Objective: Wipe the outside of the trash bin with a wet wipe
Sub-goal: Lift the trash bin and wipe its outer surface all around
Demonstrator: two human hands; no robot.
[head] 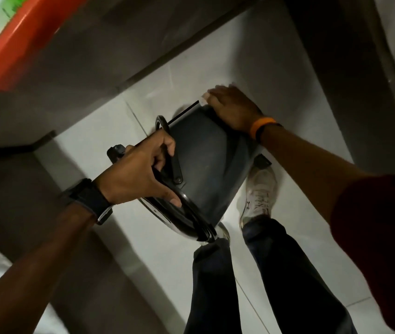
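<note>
Dark trash bin (206,165) tipped over, held up above white tile floor (295,121), in front of legs. Left hand (143,174) clamped on bin rim + handle. Right hand (233,107) flat on far end of bin, pressing white wet wipe (205,98) under fingers. White shoe (260,194) w/ small logo, too blurry to read. No other writing seen.
</note>
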